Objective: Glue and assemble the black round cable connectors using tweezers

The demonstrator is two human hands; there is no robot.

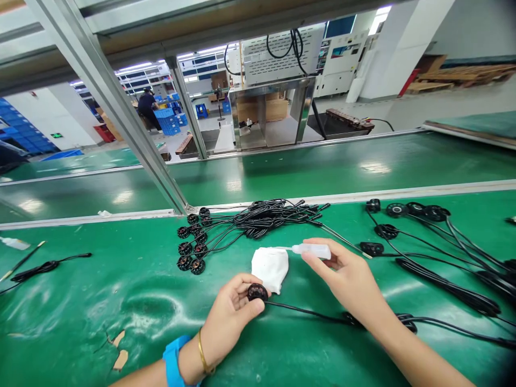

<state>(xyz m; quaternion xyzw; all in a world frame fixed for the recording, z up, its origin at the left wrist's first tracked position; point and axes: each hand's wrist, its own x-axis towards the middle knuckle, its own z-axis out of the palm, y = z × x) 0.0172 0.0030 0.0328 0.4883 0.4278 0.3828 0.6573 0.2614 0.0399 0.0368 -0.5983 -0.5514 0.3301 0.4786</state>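
Note:
Between the thumb and fingers of my left hand (234, 306) is a round black motor-like part (257, 293), its open face turned up. A black cable (306, 310) runs from it to the right, passing beneath my right forearm. My right hand (342, 269) pinches a small translucent dropper bottle (316, 251), held on its side. The bottle's thin nozzle points left, over the top edge of a folded white cloth (269, 269). That cloth lies on the green bench just beyond the round part.
Behind the cloth lie several cabled round parts (197, 265) and a cable bundle (266, 215). More round parts (386, 231) and cables sit at right. At left are another bottle (15, 243), a brush-like stick (24, 260) and a coiled cable (38, 271). A metal post (121, 107) rises at the bench's back.

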